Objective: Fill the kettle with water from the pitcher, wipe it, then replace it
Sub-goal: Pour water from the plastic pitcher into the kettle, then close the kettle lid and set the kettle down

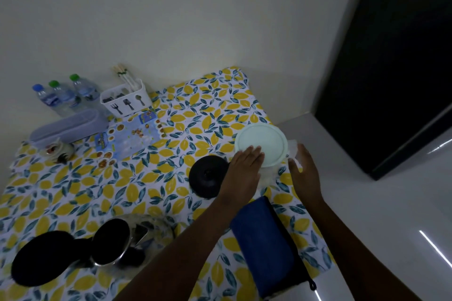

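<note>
Lemon-print cloth covers the surface (73, 190). Near its front-left sits the open kettle (115, 242); the pitcher (263, 145) stands far right, left hand (244, 166) flat on its lid, right hand (304, 168) open beside it.

A dim room. A plain pale wall (171, 19) rises behind a table covered by a cloth printed with yellow lemons and teal leaves (200, 105). To the right stands a tall dark panel (396, 56), perhaps a door or cabinet. Below it, a glossy white floor (379, 203) catches thin streaks of reflected light.
</note>
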